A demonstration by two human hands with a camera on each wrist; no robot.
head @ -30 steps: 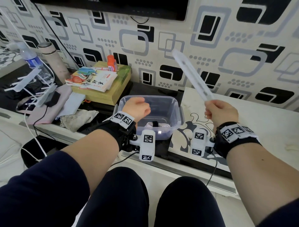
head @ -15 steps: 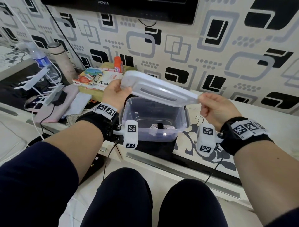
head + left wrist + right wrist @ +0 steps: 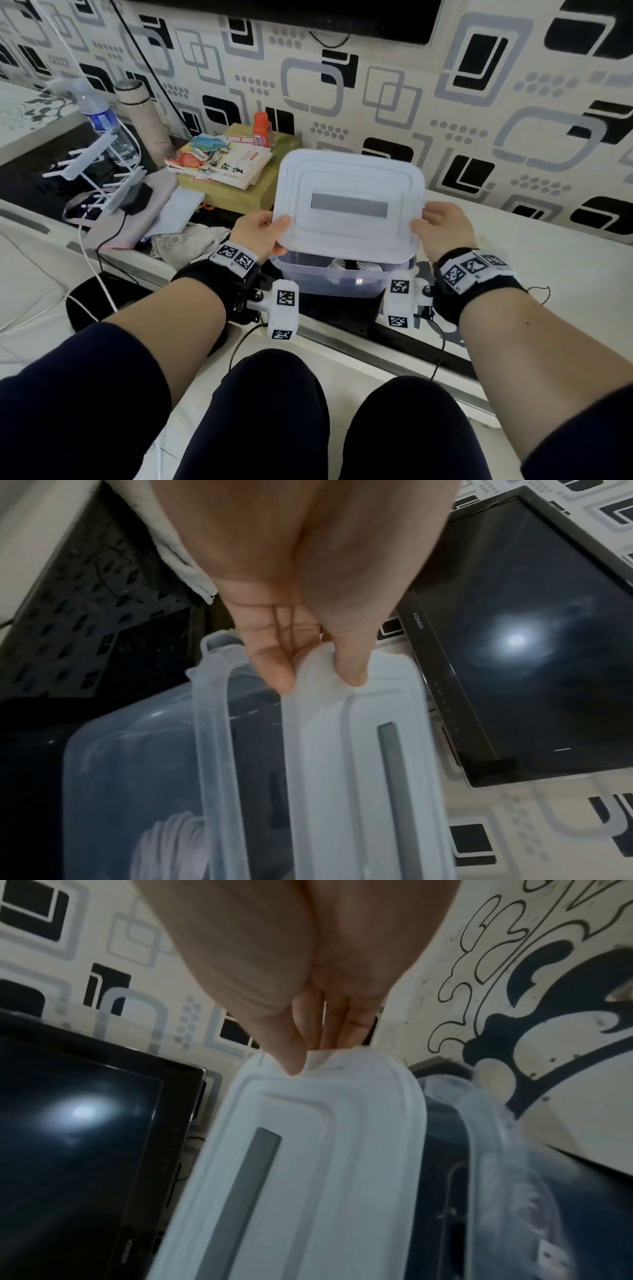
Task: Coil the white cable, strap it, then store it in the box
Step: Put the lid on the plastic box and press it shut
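Lid point(image 3: 349, 202) is held tilted above clear box point(image 3: 329, 282), near edge raised, not yet seated. Left hand point(image 3: 260, 233) pinches lid edge at 9 o'clock, thumb on top; right hand point(image 3: 442, 226) pinches opposite edge at 3 o'clock. White cable point(image 3: 337, 264), coiled and strapped with a black band, lies inside the box on the floor, toward 6 o'clock. Step judged: closing. Lid should be levelled, corners lined up with the box rim point(image 3: 209, 723), lowered evenly, then pressed round the edge; skewed seating is the likely fault.
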